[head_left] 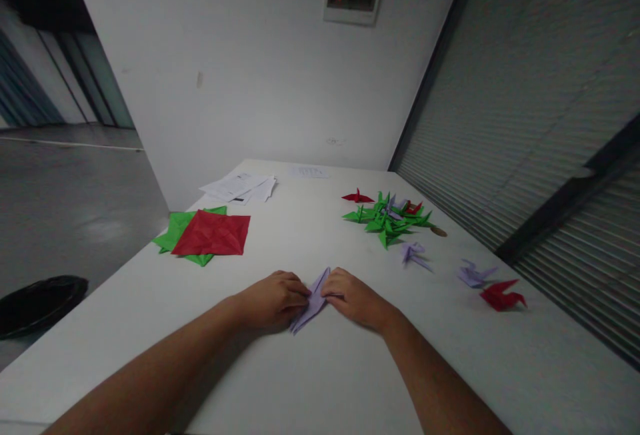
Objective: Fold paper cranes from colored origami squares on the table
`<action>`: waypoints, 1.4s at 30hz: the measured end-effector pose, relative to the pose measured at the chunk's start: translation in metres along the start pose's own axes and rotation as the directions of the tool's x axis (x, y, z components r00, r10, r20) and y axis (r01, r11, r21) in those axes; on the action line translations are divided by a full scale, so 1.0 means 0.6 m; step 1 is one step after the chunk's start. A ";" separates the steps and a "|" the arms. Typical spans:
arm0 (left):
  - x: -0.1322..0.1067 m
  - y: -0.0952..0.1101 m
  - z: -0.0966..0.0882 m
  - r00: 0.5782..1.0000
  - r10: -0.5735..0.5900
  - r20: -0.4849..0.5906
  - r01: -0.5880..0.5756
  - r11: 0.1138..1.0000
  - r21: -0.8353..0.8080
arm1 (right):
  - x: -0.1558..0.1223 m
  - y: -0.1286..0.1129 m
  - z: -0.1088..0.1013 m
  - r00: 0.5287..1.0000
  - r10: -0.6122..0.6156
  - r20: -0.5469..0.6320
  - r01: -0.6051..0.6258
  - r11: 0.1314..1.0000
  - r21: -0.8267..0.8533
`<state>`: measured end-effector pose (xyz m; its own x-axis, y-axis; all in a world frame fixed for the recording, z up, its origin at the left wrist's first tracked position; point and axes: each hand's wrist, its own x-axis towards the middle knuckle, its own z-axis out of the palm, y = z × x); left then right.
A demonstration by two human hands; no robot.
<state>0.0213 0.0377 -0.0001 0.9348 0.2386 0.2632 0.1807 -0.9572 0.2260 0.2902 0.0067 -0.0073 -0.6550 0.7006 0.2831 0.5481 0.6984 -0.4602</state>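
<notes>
A folded sheet of lilac origami paper (314, 302), long and narrow with pointed ends, lies slanted on the white table between my hands. My left hand (278, 298) is closed on its left edge, fingers curled. From the other side my right hand (354, 296) pinches the paper near its upper right edge. The fingers cover part of both edges, so the exact folds there are hidden. To the right stand finished paper cranes: a lilac crane (414, 255), another lilac crane (475, 274) and a red crane (501, 296).
A pile of mostly green paper cranes (387, 218) lies at the back right, with a red crane (357, 196) beside it. Creased red paper (213, 234) overlaps green paper (180, 228) at left. Printed sheets (237, 186) lie behind. A black-lined bin (43, 305) stands beyond the table's left edge.
</notes>
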 end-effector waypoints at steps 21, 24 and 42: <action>0.004 0.007 0.001 0.998 0.067 0.016 -0.066 0.997 -0.025 | 0.007 -0.003 0.015 0.986 0.135 -0.103 -0.133 0.991 0.022; 0.004 0.005 0.003 0.997 0.069 0.017 -0.068 0.997 -0.034 | 0.007 0.001 0.019 0.975 0.189 -0.118 -0.187 0.982 0.033; -0.003 0.019 0.012 0.997 0.000 0.072 -0.002 1.000 0.022 | 0.001 0.014 0.024 0.950 0.290 -0.112 -0.297 0.954 -0.047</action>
<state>0.0238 0.0254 -0.0047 0.9544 0.2262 0.1948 0.1861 -0.9610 0.2044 0.2867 0.0110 -0.0232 -0.4051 0.8850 0.2296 0.7415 0.4649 -0.4837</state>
